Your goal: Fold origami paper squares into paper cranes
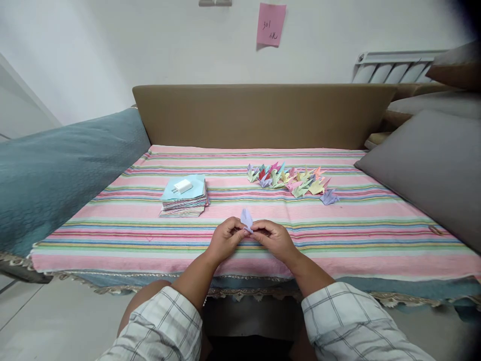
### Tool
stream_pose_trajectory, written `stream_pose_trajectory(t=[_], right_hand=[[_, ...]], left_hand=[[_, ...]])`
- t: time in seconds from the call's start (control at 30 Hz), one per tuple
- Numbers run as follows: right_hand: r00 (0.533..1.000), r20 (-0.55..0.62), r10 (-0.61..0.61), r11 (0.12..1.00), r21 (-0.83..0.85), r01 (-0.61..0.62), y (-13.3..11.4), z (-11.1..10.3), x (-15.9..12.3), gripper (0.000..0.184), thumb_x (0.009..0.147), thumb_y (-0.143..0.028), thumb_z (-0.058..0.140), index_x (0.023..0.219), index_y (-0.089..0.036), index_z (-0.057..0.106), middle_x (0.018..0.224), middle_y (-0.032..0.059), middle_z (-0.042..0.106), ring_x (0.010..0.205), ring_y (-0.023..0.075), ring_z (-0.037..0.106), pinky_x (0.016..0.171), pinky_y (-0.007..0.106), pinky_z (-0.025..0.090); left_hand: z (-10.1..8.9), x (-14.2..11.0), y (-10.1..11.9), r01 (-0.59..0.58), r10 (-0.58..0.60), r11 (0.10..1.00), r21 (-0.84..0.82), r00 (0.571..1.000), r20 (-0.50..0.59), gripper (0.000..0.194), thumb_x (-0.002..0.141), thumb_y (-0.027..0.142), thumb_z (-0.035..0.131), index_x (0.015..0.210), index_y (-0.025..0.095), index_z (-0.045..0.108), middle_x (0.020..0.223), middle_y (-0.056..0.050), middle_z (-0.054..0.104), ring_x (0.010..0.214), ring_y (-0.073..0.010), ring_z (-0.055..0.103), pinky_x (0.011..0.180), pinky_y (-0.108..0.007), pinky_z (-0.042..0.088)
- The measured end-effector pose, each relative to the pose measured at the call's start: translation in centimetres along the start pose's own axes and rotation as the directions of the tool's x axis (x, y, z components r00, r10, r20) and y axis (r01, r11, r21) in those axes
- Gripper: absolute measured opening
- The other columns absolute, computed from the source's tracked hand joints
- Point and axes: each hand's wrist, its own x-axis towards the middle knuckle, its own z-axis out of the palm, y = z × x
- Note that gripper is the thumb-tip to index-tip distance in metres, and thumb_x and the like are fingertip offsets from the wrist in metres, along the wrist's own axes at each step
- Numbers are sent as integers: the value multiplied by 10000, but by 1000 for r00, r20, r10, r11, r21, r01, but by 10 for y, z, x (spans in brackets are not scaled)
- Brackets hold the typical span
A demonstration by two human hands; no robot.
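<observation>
Together, left hand (226, 239) and right hand (275, 239) in a pinch on pointed lilac paper (246, 218), perhaps layered.

Loose white sleeves (165, 321), checked with thin dark lines, leave forearms (197, 278) and fingers (266, 224) bare.

Free gap between stack (184, 204) and cranes (294, 186)

Narrow, folded lavender paper (246, 219)
</observation>
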Motion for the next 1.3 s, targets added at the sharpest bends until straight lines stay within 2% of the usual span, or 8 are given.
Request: stream_pose_trajectory(t=[0.17,0.27,0.47,0.73,0.9,1.07,1.2,1.3], right_hand=[[998,-68,8,998,-62,-13,-1,2,1,160,749,-375,649,746,-217,670,740,20,655,700,173,579,675,299,466],[992,-105,70,998,0,-71,1,4,1,179,750,-390,644,736,-212,651,710,8,640,685,165,563,661,286,452],[981,-113,160,975,171,-139,6,13,1,217,748,-416,651,723,-202,624,664,-14,613,636,134,536,630,262,426],[943,-215,256,935,303,-185,15,24,1,245,700,-412,706,683,-188,608,637,-10,632,593,125,553,603,268,450],[933,-196,300,886,419,-197,19,28,1,242,687,-383,726,679,-187,584,647,-9,649,604,131,587,630,287,487],[927,-213,309,862,475,-178,21,30,1,254,676,-360,738,693,-192,548,603,-44,600,575,104,565,610,253,478],[932,-207,297,860,483,-167,19,29,2,301,646,-351,756,779,-213,524,657,-53,608,607,106,578,624,251,479],[944,-170,282,887,421,-189,14,28,1,330,643,-352,753,869,-215,554,710,-28,633,656,119,593,638,257,480]], left_hand=[[2,0,5,55,-55,999,3,998,-13,226,709,392,670,702,184,582,720,-18,586,674,-142,523,640,-248,410],[2,1,7,74,-73,997,-35,997,12,216,714,384,667,735,183,592,735,-16,599,678,-137,534,640,-241,414],[7,1,6,109,-115,989,-100,992,-52,252,721,406,655,693,180,549,627,26,531,578,-103,474,571,-222,379],[25,-1,4,176,-235,915,-362,964,-125,291,721,393,668,775,177,481,634,56,491,561,-74,470,554,-203,387],[33,0,1,161,-280,845,-509,946,-165,384,668,350,718,837,204,406,689,75,483,552,-62,500,562,-205,427],[34,-2,3,126,-247,855,-503,952,-182,416,685,332,715,961,200,434,705,62,525,616,-73,532,620,-206,436],[31,-3,3,193,-293,840,-506,948,-126,519,665,355,733,1090,175,495,721,30,565,648,-97,551,624,-218,432],[28,-3,-1,271,-361,827,-494,927,-97,370,669,408,725,889,139,597,686,16,570,598,-88,515,576,-211,403]])
